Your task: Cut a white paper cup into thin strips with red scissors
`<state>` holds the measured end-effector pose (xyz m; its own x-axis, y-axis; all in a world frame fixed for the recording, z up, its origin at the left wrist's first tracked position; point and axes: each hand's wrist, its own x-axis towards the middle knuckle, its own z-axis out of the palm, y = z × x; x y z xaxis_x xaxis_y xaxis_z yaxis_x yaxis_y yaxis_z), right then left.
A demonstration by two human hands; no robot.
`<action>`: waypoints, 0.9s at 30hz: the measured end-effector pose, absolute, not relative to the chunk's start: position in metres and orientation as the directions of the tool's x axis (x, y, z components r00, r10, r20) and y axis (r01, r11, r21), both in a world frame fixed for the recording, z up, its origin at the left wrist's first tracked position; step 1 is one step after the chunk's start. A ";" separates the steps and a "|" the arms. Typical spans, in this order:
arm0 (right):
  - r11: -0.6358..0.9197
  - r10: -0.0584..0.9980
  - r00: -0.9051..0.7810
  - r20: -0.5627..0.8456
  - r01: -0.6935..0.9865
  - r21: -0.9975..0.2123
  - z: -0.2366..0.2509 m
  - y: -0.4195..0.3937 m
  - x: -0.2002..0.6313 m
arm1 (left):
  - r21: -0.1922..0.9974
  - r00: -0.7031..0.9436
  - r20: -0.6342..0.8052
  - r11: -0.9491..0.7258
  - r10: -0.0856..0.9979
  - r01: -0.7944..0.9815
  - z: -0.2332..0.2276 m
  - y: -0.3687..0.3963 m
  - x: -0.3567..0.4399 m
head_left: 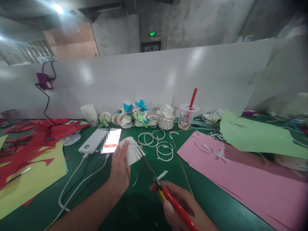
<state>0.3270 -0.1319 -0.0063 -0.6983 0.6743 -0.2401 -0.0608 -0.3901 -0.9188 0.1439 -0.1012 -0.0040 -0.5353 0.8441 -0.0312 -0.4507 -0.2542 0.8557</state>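
Pinching a white paper piece [132, 155] near the centre of the frame, the left hand [120, 168] rests its thumb on top. The right hand [174, 218], lower and right of centre, grips scissors [158, 185] by their red and yellow handles, the blades reaching the paper's slit side. The piece looks light, thin and mildly springy, likely to crease or tear; its narrow strips probably bend easily. Its uncut part seems the firmest hold, under gentle finger pressure.
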 end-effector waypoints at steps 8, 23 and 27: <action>-0.331 0.649 -0.727 -0.221 -0.008 -0.944 -0.005 -0.134 0.326 | 0.839 -0.514 -0.055 -0.239 0.856 -0.489 0.000 -0.102 0.146; -0.226 0.746 -0.623 -0.236 0.097 -0.969 -0.003 -0.127 0.323 | 0.776 -0.537 0.059 -0.377 0.842 -0.505 -0.005 -0.103 0.148; -0.219 0.746 -0.623 -0.234 0.103 -0.970 -0.001 -0.128 0.321 | 0.792 -0.528 0.064 -0.365 0.847 -0.489 -0.004 -0.104 0.147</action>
<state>0.3214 -0.1278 -0.0013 -0.6235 0.7460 -0.2341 0.1028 -0.2186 -0.9704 0.1471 -0.1040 -0.0041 -0.5280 0.8468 0.0642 -0.4890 -0.3649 0.7923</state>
